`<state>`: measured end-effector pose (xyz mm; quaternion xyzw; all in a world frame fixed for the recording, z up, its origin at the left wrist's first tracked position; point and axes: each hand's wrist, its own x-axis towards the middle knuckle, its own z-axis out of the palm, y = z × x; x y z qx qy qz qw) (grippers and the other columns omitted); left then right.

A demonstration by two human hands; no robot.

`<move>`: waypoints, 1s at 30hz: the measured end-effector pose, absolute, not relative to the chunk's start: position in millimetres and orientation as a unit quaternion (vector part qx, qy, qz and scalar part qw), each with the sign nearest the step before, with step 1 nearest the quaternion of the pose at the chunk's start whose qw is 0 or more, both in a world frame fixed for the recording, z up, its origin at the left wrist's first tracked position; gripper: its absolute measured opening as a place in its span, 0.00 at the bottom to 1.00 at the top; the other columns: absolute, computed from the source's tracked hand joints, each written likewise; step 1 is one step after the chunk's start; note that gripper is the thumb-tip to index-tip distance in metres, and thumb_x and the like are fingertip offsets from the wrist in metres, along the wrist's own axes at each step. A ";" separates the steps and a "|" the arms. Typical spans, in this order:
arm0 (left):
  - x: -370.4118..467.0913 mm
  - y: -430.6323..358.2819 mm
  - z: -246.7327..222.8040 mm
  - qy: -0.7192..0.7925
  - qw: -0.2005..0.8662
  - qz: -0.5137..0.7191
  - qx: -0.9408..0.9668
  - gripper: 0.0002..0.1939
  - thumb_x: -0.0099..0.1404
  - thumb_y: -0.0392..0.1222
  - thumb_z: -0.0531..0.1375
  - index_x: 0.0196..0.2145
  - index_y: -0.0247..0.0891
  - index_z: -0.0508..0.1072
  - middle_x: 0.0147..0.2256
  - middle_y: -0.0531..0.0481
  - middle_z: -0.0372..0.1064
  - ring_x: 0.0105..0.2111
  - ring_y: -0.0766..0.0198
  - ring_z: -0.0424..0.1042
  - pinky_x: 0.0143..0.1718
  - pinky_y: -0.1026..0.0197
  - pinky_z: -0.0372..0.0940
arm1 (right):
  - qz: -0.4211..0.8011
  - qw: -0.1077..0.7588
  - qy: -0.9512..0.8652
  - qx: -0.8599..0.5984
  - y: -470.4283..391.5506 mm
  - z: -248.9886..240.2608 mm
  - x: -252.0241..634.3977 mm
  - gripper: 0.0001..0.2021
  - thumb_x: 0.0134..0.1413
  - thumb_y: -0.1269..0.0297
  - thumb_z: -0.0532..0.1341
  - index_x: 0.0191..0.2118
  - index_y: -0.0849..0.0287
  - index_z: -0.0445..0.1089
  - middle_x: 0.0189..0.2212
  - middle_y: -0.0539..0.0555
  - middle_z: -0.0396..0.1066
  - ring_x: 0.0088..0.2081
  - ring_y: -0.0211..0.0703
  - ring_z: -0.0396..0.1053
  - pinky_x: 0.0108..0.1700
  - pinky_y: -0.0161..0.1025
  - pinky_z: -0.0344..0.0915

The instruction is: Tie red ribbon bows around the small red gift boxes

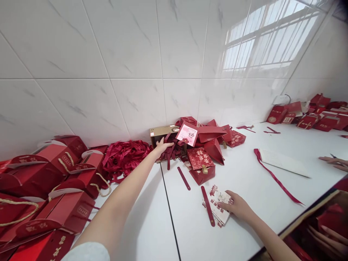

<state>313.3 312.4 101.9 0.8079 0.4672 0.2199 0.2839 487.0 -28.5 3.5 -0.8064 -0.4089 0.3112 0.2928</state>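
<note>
My left hand (162,148) is at the mouth of a small cardboard box (163,129) by the wall, its fingers closed around a dark red strap (168,163) from the tangled pile there. On the white table, my right hand (239,206) grips a stack of white cards printed in red (219,203). A loose dark red strap with metal snaps (208,206) lies along the left side of the stack. Another strap (184,178) rests farther back. Just behind them sits a red gift box with a gold clasp (202,174).
Red boxes with rope handles (70,210) crowd the left side beside a heap of red ribbon (126,157). At right are a white pad (282,161) with a ribbon (274,179), another person's hand (335,163) and more red boxes (310,117). A carton (296,219) stands at the front right.
</note>
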 end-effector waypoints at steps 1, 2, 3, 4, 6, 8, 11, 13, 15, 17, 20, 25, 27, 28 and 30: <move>312.1 307.1 99.4 0.463 0.267 0.212 0.818 0.28 0.62 0.48 0.60 0.57 0.39 0.60 0.59 0.38 0.52 0.57 0.43 0.56 0.53 0.39 0.57 | 0.312 0.292 -0.407 -0.807 -28.6 4.3 486.7 0.23 0.44 0.47 0.60 0.40 0.60 0.69 0.40 0.57 0.74 0.44 0.55 0.69 0.41 0.40 0.63; 310.0 298.6 94.3 0.451 0.248 0.199 0.834 0.31 0.60 0.47 0.61 0.58 0.40 0.58 0.61 0.37 0.47 0.60 0.39 0.50 0.55 0.37 0.52 | 0.314 0.293 -0.406 -0.807 -28.6 4.9 486.6 0.22 0.44 0.47 0.61 0.40 0.59 0.69 0.40 0.57 0.74 0.44 0.55 0.70 0.41 0.40 0.63; 307.4 288.0 87.5 0.428 0.229 0.181 0.855 0.32 0.59 0.46 0.61 0.59 0.41 0.57 0.62 0.37 0.43 0.61 0.37 0.45 0.56 0.36 0.48 | 0.317 0.294 -0.404 -0.806 -28.6 5.3 486.6 0.22 0.43 0.47 0.61 0.40 0.59 0.69 0.39 0.57 0.74 0.44 0.55 0.70 0.40 0.40 0.63; 304.5 276.3 79.7 0.395 0.216 0.161 0.878 0.31 0.58 0.44 0.62 0.58 0.42 0.58 0.63 0.38 0.43 0.62 0.37 0.43 0.58 0.37 0.45 | 0.320 0.296 -0.400 -0.806 -28.6 5.5 486.6 0.22 0.43 0.47 0.61 0.40 0.59 0.69 0.39 0.57 0.74 0.43 0.55 0.70 0.40 0.40 0.63; 299.6 254.5 64.5 0.304 0.201 0.103 0.925 0.23 0.58 0.40 0.61 0.52 0.46 0.66 0.60 0.45 0.52 0.61 0.45 0.48 0.60 0.43 0.45 | 0.324 0.303 -0.392 -0.806 -28.6 5.6 486.8 0.22 0.42 0.48 0.62 0.40 0.60 0.70 0.38 0.58 0.74 0.43 0.55 0.70 0.39 0.40 0.63; 297.9 240.2 53.6 0.216 0.192 0.038 0.957 0.14 0.58 0.37 0.61 0.43 0.46 0.72 0.54 0.48 0.62 0.57 0.51 0.57 0.59 0.49 0.49 | 0.325 0.308 -0.395 -0.802 -28.4 5.4 486.7 0.22 0.43 0.49 0.62 0.41 0.60 0.69 0.39 0.58 0.74 0.42 0.55 0.70 0.39 0.40 0.63; 301.0 235.1 47.3 0.151 0.170 -0.033 0.973 0.09 0.62 0.39 0.59 0.42 0.40 0.72 0.48 0.45 0.66 0.50 0.54 0.64 0.54 0.49 0.57 | 0.324 0.307 -0.403 -0.799 -28.5 4.8 486.4 0.22 0.44 0.49 0.62 0.41 0.61 0.69 0.40 0.58 0.74 0.42 0.54 0.70 0.39 0.39 0.63; 303.9 238.6 48.3 0.140 0.159 -0.068 0.975 0.13 0.65 0.43 0.57 0.46 0.37 0.70 0.49 0.43 0.66 0.48 0.56 0.67 0.50 0.48 0.62 | 0.322 0.305 -0.401 -0.802 -28.6 3.4 486.8 0.23 0.44 0.49 0.62 0.41 0.61 0.69 0.39 0.57 0.74 0.41 0.53 0.71 0.38 0.39 0.63; 305.8 244.7 53.0 0.146 0.156 -0.098 0.972 0.16 0.66 0.44 0.56 0.49 0.35 0.67 0.49 0.44 0.66 0.45 0.58 0.69 0.45 0.49 0.66 | 0.322 0.310 -0.402 -0.799 -28.5 1.5 487.7 0.22 0.44 0.49 0.63 0.41 0.61 0.69 0.38 0.56 0.75 0.40 0.51 0.71 0.38 0.38 0.63; 306.7 253.6 62.5 0.170 0.157 -0.109 0.967 0.15 0.66 0.44 0.56 0.49 0.36 0.67 0.48 0.44 0.67 0.43 0.59 0.70 0.43 0.51 0.68 | 0.320 0.315 -0.407 -0.795 -28.3 -0.3 488.6 0.22 0.43 0.49 0.63 0.41 0.60 0.69 0.38 0.56 0.75 0.39 0.51 0.71 0.39 0.38 0.62; 308.4 270.4 86.6 0.246 0.141 -0.062 0.957 0.16 0.66 0.45 0.56 0.49 0.36 0.67 0.48 0.45 0.66 0.43 0.59 0.70 0.44 0.51 0.68 | 0.311 0.319 -0.399 -0.802 -27.8 -0.7 488.5 0.20 0.42 0.50 0.64 0.39 0.59 0.70 0.38 0.56 0.75 0.40 0.51 0.71 0.38 0.38 0.62; 310.4 262.3 114.2 0.372 0.098 0.068 0.920 0.19 0.70 0.42 0.45 0.54 0.30 0.61 0.56 0.31 0.56 0.57 0.44 0.55 0.53 0.37 0.52 | 0.292 0.327 -0.397 -0.806 -27.9 5.0 486.5 0.18 0.42 0.51 0.64 0.36 0.59 0.71 0.36 0.56 0.75 0.38 0.51 0.71 0.35 0.37 0.62; 308.4 234.3 106.9 0.369 0.115 0.073 0.919 0.18 0.69 0.42 0.46 0.50 0.30 0.64 0.54 0.30 0.58 0.57 0.41 0.55 0.53 0.39 0.51 | 0.286 0.317 -0.403 -0.809 -28.0 6.9 486.9 0.18 0.42 0.51 0.64 0.36 0.59 0.71 0.35 0.56 0.75 0.37 0.50 0.71 0.35 0.37 0.61; 306.8 216.8 99.6 0.354 0.134 0.062 0.923 0.17 0.66 0.45 0.50 0.47 0.33 0.67 0.51 0.33 0.63 0.54 0.43 0.59 0.51 0.43 0.53 | 0.284 0.312 -0.404 -0.812 -27.9 7.3 487.2 0.18 0.42 0.51 0.64 0.36 0.59 0.71 0.35 0.56 0.75 0.37 0.50 0.71 0.35 0.37 0.61; 303.3 180.4 81.7 0.311 0.187 0.023 0.932 0.15 0.58 0.51 0.58 0.39 0.38 0.71 0.40 0.42 0.71 0.44 0.49 0.69 0.45 0.52 0.60 | 0.277 0.299 -0.405 -0.819 -27.4 7.4 486.9 0.18 0.42 0.50 0.64 0.36 0.58 0.70 0.35 0.55 0.74 0.37 0.49 0.70 0.35 0.36 0.60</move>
